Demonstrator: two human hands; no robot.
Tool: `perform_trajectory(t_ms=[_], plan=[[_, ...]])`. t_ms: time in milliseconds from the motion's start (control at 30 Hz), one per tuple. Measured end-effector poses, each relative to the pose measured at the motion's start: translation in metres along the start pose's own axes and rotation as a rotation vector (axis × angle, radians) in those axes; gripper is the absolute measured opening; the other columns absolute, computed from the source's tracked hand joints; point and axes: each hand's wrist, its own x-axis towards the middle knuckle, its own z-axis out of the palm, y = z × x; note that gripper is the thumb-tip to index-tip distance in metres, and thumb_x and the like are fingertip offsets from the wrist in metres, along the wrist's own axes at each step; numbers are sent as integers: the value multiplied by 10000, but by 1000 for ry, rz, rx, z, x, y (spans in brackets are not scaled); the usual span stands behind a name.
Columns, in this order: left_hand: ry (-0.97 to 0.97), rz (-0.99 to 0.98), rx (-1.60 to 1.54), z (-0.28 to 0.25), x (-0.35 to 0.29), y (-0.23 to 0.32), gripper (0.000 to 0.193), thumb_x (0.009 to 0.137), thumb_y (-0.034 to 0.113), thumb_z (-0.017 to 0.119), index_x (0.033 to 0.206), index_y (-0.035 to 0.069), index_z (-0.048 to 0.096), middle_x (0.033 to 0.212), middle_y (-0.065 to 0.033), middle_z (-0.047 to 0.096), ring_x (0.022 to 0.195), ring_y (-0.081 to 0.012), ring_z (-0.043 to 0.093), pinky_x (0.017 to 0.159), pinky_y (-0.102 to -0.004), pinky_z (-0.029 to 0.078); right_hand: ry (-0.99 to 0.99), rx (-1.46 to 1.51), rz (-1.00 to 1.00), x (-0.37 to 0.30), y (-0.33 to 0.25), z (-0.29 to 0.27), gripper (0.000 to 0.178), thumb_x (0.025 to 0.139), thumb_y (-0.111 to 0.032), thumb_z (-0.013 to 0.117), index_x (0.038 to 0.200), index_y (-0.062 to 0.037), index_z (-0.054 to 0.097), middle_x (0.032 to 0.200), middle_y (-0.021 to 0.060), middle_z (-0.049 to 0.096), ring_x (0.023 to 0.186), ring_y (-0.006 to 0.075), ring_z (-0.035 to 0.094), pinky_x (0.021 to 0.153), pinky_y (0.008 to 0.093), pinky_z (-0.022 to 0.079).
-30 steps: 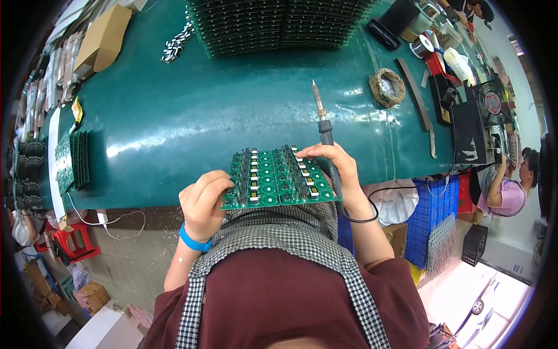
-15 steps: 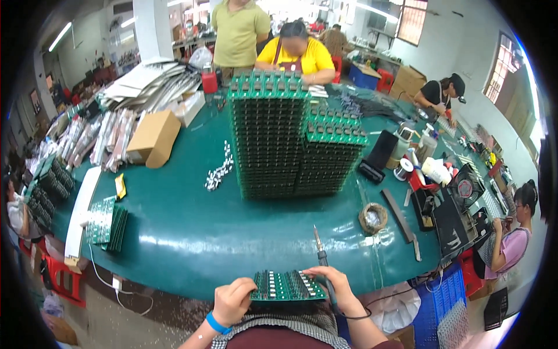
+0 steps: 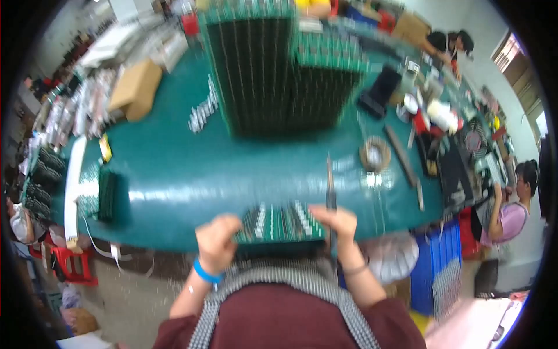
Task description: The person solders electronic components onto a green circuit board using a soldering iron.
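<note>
Blurred by motion, a green circuit board (image 3: 278,225) with rows of white and dark parts is held level at the table's near edge. My left hand (image 3: 218,239), with a blue band at the wrist, grips its left end. At the other end my right hand (image 3: 339,224) pinches the board. A soldering iron (image 3: 331,185) also rests in that right hand, its tip pointing away from me over the table. Beyond the board stand tall stacks of circuit boards (image 3: 264,75), the left stack higher than the right. The undersides of both hands are hidden.
Small white parts (image 3: 203,110) lie left of the stacks. More boards (image 3: 97,192) stand at the table's left. A ring-shaped holder (image 3: 375,154), a dark bar (image 3: 401,154) and a solder spool (image 3: 408,104) lie at right. A co-worker (image 3: 508,212) sits at far right.
The view has tipped downward, so the table and stacks sit higher in the picture. Both hands still hold the board. The soldering iron points more straight ahead.
</note>
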Motion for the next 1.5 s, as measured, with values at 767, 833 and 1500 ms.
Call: perform_trajectory(t_ms=[767, 833, 1500], plan=[[36, -120, 4, 14, 6, -6, 327, 556, -130, 568, 848, 13, 598, 843, -126, 639, 658, -260, 627, 546, -301, 480, -69, -71, 45, 3, 15, 11, 252, 677, 71, 683, 885, -63, 635, 872, 95, 709, 767, 252, 697, 635, 313, 550], [36, -133, 4, 14, 6, -7, 326, 557, -131, 565, 847, 13, 599, 845, -126, 639, 659, -262, 627, 546, -303, 481, -64, -74, 62, 4, 14, 12, 250, 676, 76, 679, 879, -64, 636, 871, 95, 709, 766, 255, 696, 636, 314, 550], [19, -72, -55, 13, 6, -15, 296, 586, -68, 610, 861, 41, 613, 857, -79, 645, 612, -223, 612, 515, -297, 478, -50, -39, 125, -4, 16, 13, 227, 680, 93, 645, 882, -10, 640, 892, 154, 705, 814, 264, 702, 668, 286, 540]])
